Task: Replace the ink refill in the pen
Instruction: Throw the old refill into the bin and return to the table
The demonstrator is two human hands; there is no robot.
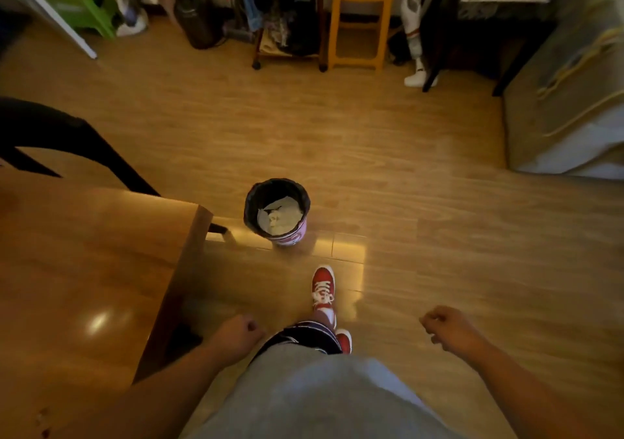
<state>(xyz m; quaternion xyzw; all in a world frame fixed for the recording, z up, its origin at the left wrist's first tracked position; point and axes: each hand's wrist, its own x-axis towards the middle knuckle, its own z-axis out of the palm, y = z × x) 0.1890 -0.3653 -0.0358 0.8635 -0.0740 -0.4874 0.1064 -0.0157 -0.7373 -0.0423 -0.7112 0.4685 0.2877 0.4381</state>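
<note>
At the lower edge of the view, a person stands on a wooden plank floor (pixel 422 175), seen from above, with a grey shirt filling the bottom centre. The left hand (pixel 238 332) hangs at about 7 o'clock from the frame centre, fingers curled into a loose fist; nothing shows in its grasp. The right hand (pixel 449 329) hangs at about 5 o'clock, fingers likewise curled inward and loosely closed; whether it encloses anything small cannot be told. Neither a pen nor an ink refill can be made out anywhere in the view, so their position relative to either hand cannot be given.

Between the hands, one red-and-white sneaker (pixel 323 286) points toward 12 o'clock, stepped forward; the toe of a second shows just behind it. Directly ahead of the shoe, near frame centre, stands a small waste bin (pixel 276 210) lined with a dark bag and holding crumpled pale paper. At 9 o'clock from the bin, just beside it, is the corner of a glossy wooden table (pixel 84 269), which occupies the left side of the view; the left hand is just off its near edge. Against the far wall, at 12 o'clock, stands a yellow stool (pixel 359 20); at 11 o'clock, a green stool (pixel 86 3).
</note>
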